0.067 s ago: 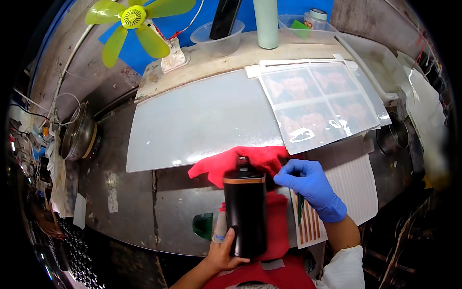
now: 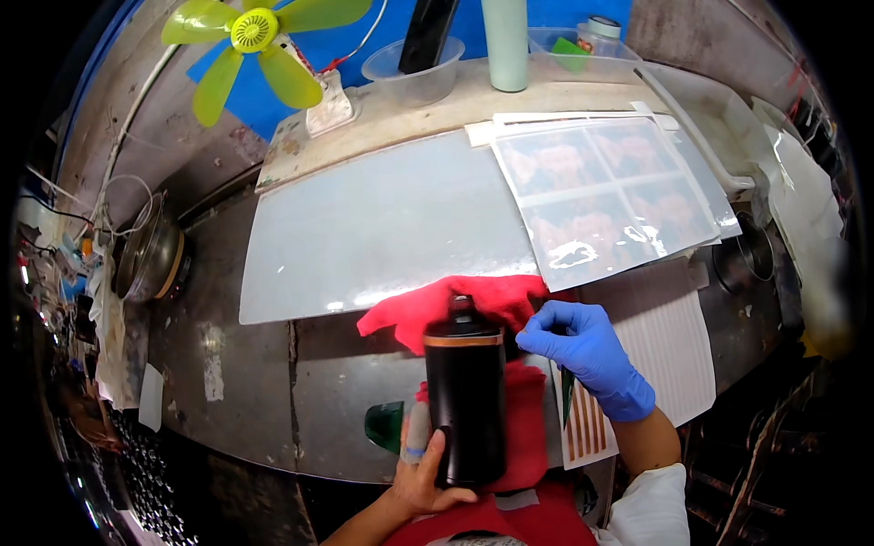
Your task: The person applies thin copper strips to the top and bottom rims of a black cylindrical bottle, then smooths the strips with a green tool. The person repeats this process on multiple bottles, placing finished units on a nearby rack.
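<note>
A black bottle point(image 2: 465, 409) with a narrow neck stands nearly upright, a copper-coloured band point(image 2: 463, 342) round its shoulder. My left hand point(image 2: 422, 477) is closed round its lower part from the left, one finger covered in a grey sleeve. My right hand point(image 2: 587, 355), in a blue glove, is closed in a pinch just right of the band; whatever lies between the fingertips is too small to make out. A thin dark green piece point(image 2: 568, 397) pokes out below its curled fingers. Behind the bottle lies a red cloth point(image 2: 410, 314).
A dark green flat piece point(image 2: 384, 426) lies left of the bottle. At right is a white sheet with copper strips point(image 2: 592, 423); beyond it lie printed clear sheets point(image 2: 605, 196) on a grey board point(image 2: 382, 223). A green fan point(image 2: 254, 32) and a clear bowl point(image 2: 414, 80) stand behind.
</note>
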A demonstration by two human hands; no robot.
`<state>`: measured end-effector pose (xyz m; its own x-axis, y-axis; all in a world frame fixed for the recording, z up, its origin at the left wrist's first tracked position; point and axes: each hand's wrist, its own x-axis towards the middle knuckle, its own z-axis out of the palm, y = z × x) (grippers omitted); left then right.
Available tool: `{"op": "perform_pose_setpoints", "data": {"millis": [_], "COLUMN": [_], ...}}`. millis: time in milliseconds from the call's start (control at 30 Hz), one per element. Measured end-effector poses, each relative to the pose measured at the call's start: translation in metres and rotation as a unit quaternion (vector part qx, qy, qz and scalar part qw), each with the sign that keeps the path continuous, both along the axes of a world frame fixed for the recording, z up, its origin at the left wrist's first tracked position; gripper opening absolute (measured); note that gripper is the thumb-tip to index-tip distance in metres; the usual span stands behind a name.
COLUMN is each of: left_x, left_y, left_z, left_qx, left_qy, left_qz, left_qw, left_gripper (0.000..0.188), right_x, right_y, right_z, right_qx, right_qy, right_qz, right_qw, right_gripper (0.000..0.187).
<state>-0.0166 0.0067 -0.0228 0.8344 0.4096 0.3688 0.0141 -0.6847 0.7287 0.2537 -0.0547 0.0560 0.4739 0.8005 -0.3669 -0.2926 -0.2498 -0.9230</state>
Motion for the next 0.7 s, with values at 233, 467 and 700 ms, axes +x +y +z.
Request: {"op": "perform_pose_setpoints", "data": {"millis": [233, 467, 700], "left_x": [0.030, -0.003, 0.057], "left_y": [0.000, 0.015, 0.040], "left_z": [0.045, -0.015, 0.027], "left_qx": [0.113, -0.186, -0.318], "left_qy": [0.100, 0.051, -0.107], "left_qz": [-0.036, -0.103, 0.010], "left_qw": [0.988, 0.976, 0.942], "left_gripper": [0.092, 0.120, 0.090], "right_x": [-0.003, -0.017, -0.032], "right_y": [-0.007, 0.002, 0.014], "right_z": [-0.016, -0.040, -0.027], "right_qx": [0.008, 0.048, 0.109], "right_qy": [0.007, 0.018, -0.041], "right_qz": [-0.038, -0.024, -0.073], "right_qw": [0.999, 0.998, 0.991], "right_gripper": [0.013, 0.015, 0.021]}}
